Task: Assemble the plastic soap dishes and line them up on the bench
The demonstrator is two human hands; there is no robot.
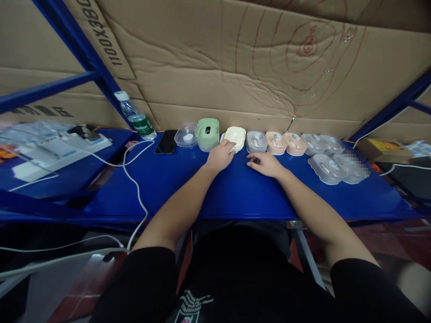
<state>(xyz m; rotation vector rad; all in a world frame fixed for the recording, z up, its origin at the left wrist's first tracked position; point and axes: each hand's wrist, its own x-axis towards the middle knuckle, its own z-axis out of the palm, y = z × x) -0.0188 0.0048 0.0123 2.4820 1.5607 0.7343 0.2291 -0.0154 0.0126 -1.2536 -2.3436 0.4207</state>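
Observation:
Near the back of the blue table, my left hand (220,156) grips the near-left edge of a shallow cream plastic container (236,136). The fingers lie on its rim and the thumb is at its near side. My right hand (266,164) rests on the table to the right, loosely curved, with thumb and forefinger apart and nothing between them. Just behind it stands a grey lidded box (256,141) with a round label. Left of the cream container is a green box (207,134) with a dark oval opening, beside a clear plastic container (186,135).
Two pink boxes (275,142) and several grey boxes (326,168) line the right side. A black phone (165,142) and a water bottle (138,117) are at the left, with a white cable (134,179). Cardboard (202,58) stands behind the blue table (249,197).

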